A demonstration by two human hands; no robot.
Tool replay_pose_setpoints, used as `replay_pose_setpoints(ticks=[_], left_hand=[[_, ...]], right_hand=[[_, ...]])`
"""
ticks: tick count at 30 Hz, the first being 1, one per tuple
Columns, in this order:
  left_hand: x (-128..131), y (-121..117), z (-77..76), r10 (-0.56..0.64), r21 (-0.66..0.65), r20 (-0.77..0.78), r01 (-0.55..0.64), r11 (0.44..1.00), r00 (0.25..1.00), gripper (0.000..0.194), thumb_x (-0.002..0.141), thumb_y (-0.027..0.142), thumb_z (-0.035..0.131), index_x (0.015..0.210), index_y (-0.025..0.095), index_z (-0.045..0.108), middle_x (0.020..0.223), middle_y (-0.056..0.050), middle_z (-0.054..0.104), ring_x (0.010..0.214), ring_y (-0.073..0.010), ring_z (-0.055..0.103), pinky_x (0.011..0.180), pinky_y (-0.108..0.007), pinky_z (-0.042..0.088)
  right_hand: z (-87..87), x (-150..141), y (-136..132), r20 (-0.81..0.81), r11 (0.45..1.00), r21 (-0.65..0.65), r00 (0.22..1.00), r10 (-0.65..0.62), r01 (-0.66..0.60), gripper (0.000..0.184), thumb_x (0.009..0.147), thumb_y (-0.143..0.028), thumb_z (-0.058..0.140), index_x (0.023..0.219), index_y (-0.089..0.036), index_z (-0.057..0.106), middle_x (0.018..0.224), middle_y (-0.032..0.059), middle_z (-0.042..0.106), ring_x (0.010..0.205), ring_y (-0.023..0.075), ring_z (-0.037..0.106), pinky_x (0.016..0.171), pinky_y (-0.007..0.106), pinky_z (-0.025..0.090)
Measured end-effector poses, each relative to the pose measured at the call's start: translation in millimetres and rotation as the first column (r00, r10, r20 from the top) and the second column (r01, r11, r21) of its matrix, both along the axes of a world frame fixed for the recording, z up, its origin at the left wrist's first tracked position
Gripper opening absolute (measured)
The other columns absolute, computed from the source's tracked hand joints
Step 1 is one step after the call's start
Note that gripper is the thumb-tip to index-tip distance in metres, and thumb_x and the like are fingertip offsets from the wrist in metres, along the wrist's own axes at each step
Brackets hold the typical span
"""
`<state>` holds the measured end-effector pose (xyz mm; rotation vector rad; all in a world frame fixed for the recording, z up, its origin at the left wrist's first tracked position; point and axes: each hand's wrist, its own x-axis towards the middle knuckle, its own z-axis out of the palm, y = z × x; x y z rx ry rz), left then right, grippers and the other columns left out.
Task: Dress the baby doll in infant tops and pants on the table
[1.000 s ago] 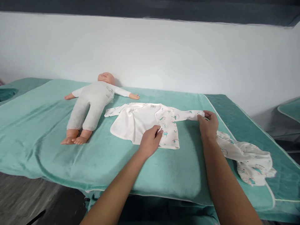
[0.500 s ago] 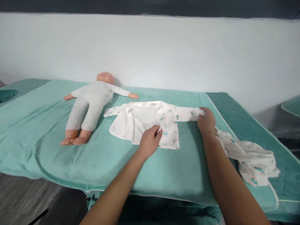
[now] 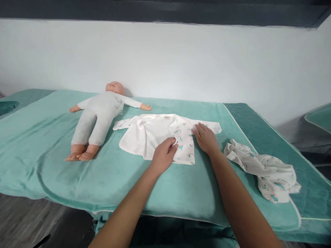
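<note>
A white baby shirt (image 3: 155, 131) with a small coloured print lies spread on the green cloth, its front on the left folded open and both sleeves stretched sideways. My left hand (image 3: 164, 153) rests at the shirt's lower middle, thumb and fingers closed on the edge of its printed front panel. Flat on the right sleeve, near the armhole, lies my right hand (image 3: 206, 138), fingers outstretched and holding nothing. The sleeve's cuff shows beyond the fingertips. To the left of the shirt a baby doll (image 3: 100, 115) in a white cloth body lies on its back, arms spread.
Crumpled printed baby clothing (image 3: 271, 174) lies to the right of my right forearm. Green cloth (image 3: 64, 182) covers the table, with a darker green cover (image 3: 274, 141) at the right. A white wall (image 3: 165, 62) stands behind the table.
My right hand has let go of the sleeve's cuff and moved left along the sleeve, now lying flat near the armhole. My left hand stays at the front edge.
</note>
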<state>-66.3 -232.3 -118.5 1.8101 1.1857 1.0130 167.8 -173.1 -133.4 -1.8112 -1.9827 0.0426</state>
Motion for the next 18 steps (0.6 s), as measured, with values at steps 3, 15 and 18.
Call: replay_pose_setpoints(ticks=[3, 15, 18], left_hand=[[5, 1, -0.8, -0.025, 0.075, -0.049, 0.029, 0.997, 0.998, 0.019, 0.100, 0.033, 0.045, 0.103, 0.022, 0.061, 0.136, -0.006, 0.064, 0.106, -0.0194, 0.065, 0.090, -0.034, 0.051], [51, -10, -1.3, -0.097, 0.365, -0.520, 0.323, 0.873, 0.849, 0.033, 0.092, 0.023, 0.055, 0.124, 0.018, 0.057, 0.132, -0.010, 0.064, 0.126, -0.0265, 0.056, 0.106, -0.043, 0.046], [50, -10, -0.5, -0.102, 0.347, -0.554, 0.340, 0.874, 0.826, 0.027, 0.094, 0.023, 0.052, 0.120, 0.019, 0.059, 0.126, -0.009, 0.067, 0.123, -0.0264, 0.057, 0.105, -0.042, 0.045]], right_hand=[[2.6, -3, 0, -0.210, 0.994, 0.103, 0.977, 0.043, -0.022, 0.050, 0.101, -0.047, 0.040, 0.134, -0.017, 0.061, 0.145, 0.0175, 0.059, 0.138, 0.0312, 0.052, 0.117, 0.054, 0.038], [35.2, -33, 15, -0.680, 0.935, -0.170, 0.724, 0.117, -0.310, 0.043, 0.075, -0.049, 0.074, 0.107, -0.022, 0.065, 0.107, 0.0060, 0.070, 0.101, 0.0234, 0.064, 0.094, 0.041, 0.052], [36.0, -30, 12, -0.537, 0.911, -0.211, 0.821, 0.195, -0.354, 0.042, 0.068, -0.038, 0.079, 0.106, -0.023, 0.067, 0.111, 0.0053, 0.070, 0.106, 0.0247, 0.062, 0.100, 0.043, 0.049]])
